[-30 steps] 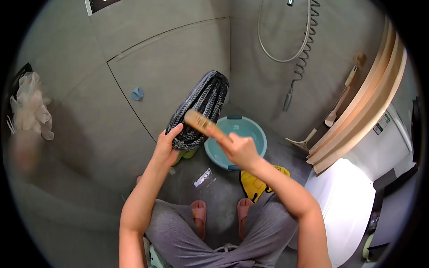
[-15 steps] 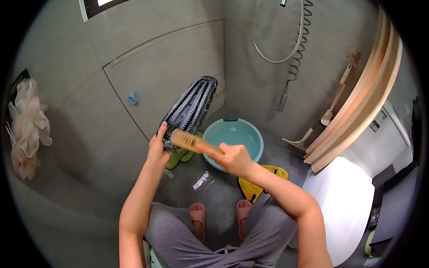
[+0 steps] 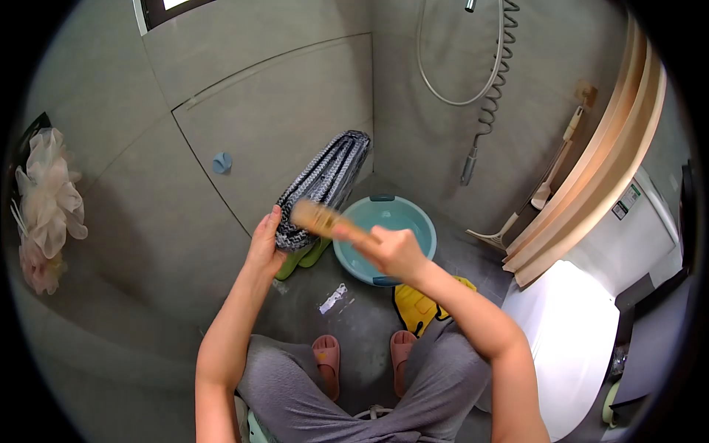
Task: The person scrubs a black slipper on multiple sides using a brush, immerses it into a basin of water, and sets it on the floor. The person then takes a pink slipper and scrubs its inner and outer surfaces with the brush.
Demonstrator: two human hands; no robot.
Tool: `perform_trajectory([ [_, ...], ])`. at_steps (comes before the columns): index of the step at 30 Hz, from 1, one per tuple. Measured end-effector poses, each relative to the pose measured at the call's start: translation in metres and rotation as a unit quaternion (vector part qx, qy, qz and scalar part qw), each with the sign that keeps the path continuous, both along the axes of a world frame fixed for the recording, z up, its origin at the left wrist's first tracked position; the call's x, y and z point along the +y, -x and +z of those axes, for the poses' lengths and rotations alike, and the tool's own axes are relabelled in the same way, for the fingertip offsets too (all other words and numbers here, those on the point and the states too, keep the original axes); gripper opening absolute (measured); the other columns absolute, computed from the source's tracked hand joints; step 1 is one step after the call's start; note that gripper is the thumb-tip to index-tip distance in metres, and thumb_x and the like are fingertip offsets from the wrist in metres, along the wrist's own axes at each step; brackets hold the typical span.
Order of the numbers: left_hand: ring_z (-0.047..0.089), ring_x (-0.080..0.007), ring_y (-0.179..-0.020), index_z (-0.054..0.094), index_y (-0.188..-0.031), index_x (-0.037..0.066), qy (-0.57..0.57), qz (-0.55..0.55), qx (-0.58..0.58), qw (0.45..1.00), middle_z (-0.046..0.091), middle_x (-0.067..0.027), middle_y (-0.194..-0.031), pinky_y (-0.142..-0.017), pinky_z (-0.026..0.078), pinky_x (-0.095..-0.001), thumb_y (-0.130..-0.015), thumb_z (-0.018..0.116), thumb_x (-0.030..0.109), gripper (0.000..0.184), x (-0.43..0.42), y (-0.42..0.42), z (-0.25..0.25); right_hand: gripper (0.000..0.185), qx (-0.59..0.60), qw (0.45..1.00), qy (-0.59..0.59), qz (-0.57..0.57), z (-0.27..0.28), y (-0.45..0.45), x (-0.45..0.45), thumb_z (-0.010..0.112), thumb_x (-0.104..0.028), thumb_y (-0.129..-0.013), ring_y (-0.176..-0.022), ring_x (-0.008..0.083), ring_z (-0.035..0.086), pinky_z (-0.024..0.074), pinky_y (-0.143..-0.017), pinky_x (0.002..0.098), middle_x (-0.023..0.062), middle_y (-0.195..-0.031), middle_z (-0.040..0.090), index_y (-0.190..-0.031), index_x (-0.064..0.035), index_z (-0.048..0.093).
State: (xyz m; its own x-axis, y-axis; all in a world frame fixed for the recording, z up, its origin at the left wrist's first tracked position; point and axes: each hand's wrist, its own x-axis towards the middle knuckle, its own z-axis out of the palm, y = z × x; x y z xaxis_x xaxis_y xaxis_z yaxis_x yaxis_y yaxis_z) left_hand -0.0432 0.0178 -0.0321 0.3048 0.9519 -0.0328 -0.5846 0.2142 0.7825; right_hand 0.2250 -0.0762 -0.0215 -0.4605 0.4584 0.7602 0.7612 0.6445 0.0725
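Observation:
My left hand (image 3: 264, 247) is closed on the near end of a long black-and-white item (image 3: 329, 173) with ridged, knit-like folds; its exact kind I cannot make out. The item slants up and away to the right. My right hand (image 3: 399, 255) grips the handle of a wooden brush (image 3: 325, 219). The brush head lies over the near part of the ridged item, slightly blurred, and its underside is hidden. Just beyond and to the right stands a light-blue basin (image 3: 430, 232) with water in it, partly behind my right hand.
Green slippers (image 3: 295, 262) lie under the ridged item. A yellow cloth-like piece (image 3: 417, 306) with black edging and a white scrap (image 3: 333, 298) are on the floor (image 3: 362, 325). The toilet (image 3: 561, 332) and a folding door (image 3: 591, 192) stand on the right.
The ridged item and my left hand have shifted slightly right. My right hand and the brush have moved a little to the right too. Both grips stay the same.

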Motion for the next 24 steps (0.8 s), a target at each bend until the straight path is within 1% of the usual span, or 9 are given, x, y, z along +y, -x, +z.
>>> perform_trajectory([
  [7, 0.066, -0.0125, -0.084, 0.057, -0.104, 0.006, -0.088, 0.033, 0.076, 0.993, 0.067, -0.0037, -0.095, -0.074, 0.057, -0.0296, -0.097, 0.068, 0.023, 0.022, -0.013, -0.007, 0.016, 0.053, 0.172, 0.956, 0.049, -0.234, 0.007, -0.047, 0.046, 0.060, -0.020, -0.098, -0.060, 0.0289, 0.064, 0.0506, -0.054, 0.0392, 0.0129, -0.074, 0.066, -0.148, -0.0315, 0.048],
  [10, 0.063, -0.0101, -0.082, 0.055, -0.105, 0.006, -0.080, 0.026, 0.116, 0.990, 0.065, -0.0030, -0.094, -0.069, 0.052, -0.0256, -0.098, 0.067, 0.021, 0.020, -0.025, -0.026, 0.009, 0.055, 0.497, 0.837, 0.205, -0.101, 0.008, -0.063, 0.054, 0.060, -0.034, -0.101, -0.053, 0.0108, 0.058, 0.0463, -0.049, 0.0298, 0.0035, -0.079, 0.068, -0.152, -0.0216, 0.044],
  [15, 0.059, -0.0097, -0.084, 0.054, -0.110, 0.001, -0.045, -0.006, 0.293, 0.955, 0.065, -0.0047, -0.101, -0.072, 0.046, -0.0233, -0.092, 0.075, 0.029, 0.039, -0.055, -0.051, 0.006, 0.067, 0.667, 0.689, 0.278, 0.062, 0.020, -0.053, 0.045, 0.067, -0.028, -0.098, -0.049, -0.0002, 0.043, 0.0344, -0.042, 0.0187, 0.0011, -0.089, 0.067, -0.155, -0.0134, 0.035],
  [17, 0.056, -0.0135, -0.087, 0.057, -0.103, 0.000, -0.209, -0.185, 0.436, 0.855, 0.060, -0.0053, -0.096, -0.072, 0.045, -0.0310, -0.087, 0.078, 0.040, 0.048, -0.044, -0.040, -0.006, 0.082, 0.688, 0.631, 0.325, 0.148, 0.017, -0.058, 0.049, 0.077, -0.025, -0.090, -0.045, 0.0013, 0.041, 0.0273, -0.036, 0.0195, -0.0037, -0.084, 0.061, -0.156, -0.0124, 0.030],
  [18, 0.055, -0.0136, -0.087, 0.057, -0.101, 0.000, -0.294, -0.163, 0.515, 0.789, 0.058, -0.0044, -0.095, -0.072, 0.045, -0.0319, -0.087, 0.078, 0.039, 0.046, -0.050, -0.042, -0.001, 0.079, 0.670, 0.632, 0.347, 0.178, 0.015, -0.058, 0.048, 0.078, -0.020, -0.089, -0.056, 0.0026, 0.052, 0.0399, -0.042, 0.0189, -0.0023, -0.092, 0.063, -0.154, -0.0109, 0.034],
  [20, 0.058, -0.0137, -0.094, 0.059, -0.108, 0.002, -0.430, -0.052, 0.569, 0.699, 0.060, -0.0043, -0.103, -0.078, 0.048, -0.0311, -0.088, 0.078, 0.030, 0.040, -0.059, -0.050, 0.000, 0.081, 0.642, 0.643, 0.371, 0.192, 0.028, -0.036, 0.034, 0.077, -0.016, -0.088, -0.094, 0.0079, 0.061, 0.0521, -0.078, 0.0227, 0.0036, -0.119, 0.062, -0.155, -0.0082, 0.033],
  [21, 0.058, -0.0137, -0.094, 0.059, -0.108, 0.002, -0.427, -0.050, 0.571, 0.700, 0.060, -0.0043, -0.103, -0.078, 0.048, -0.0311, -0.088, 0.078, 0.030, 0.040, -0.063, -0.057, 0.003, 0.082, 0.620, 0.654, 0.382, 0.206, 0.026, -0.028, 0.033, 0.077, -0.014, -0.088, -0.107, 0.0100, 0.060, 0.0510, -0.091, 0.0247, 0.0057, -0.128, 0.060, -0.156, -0.0068, 0.032],
  [23, 0.060, -0.0157, -0.106, 0.057, -0.121, 0.002, -0.187, -0.086, 0.240, 0.949, 0.061, -0.0066, -0.117, -0.090, 0.049, -0.0310, -0.088, 0.078, 0.023, 0.044, -0.067, -0.068, 0.019, 0.085, 0.573, 0.671, 0.409, 0.234, 0.027, -0.010, 0.025, 0.078, -0.014, -0.088, -0.111, 0.0107, 0.058, 0.0469, -0.097, 0.0253, 0.0060, -0.131, 0.059, -0.156, -0.0035, 0.029],
  [24, 0.060, -0.0166, -0.112, 0.051, -0.133, 0.002, -0.170, -0.090, 0.248, 0.950, 0.062, -0.0083, -0.123, -0.098, 0.048, -0.0307, -0.090, 0.075, 0.014, 0.051, -0.068, -0.066, 0.025, 0.085, 0.562, 0.680, 0.409, 0.233, 0.031, -0.002, 0.020, 0.078, -0.014, -0.088, -0.109, 0.0102, 0.058, 0.0472, -0.095, 0.0256, 0.0042, -0.130, 0.059, -0.157, -0.0047, 0.029],
])
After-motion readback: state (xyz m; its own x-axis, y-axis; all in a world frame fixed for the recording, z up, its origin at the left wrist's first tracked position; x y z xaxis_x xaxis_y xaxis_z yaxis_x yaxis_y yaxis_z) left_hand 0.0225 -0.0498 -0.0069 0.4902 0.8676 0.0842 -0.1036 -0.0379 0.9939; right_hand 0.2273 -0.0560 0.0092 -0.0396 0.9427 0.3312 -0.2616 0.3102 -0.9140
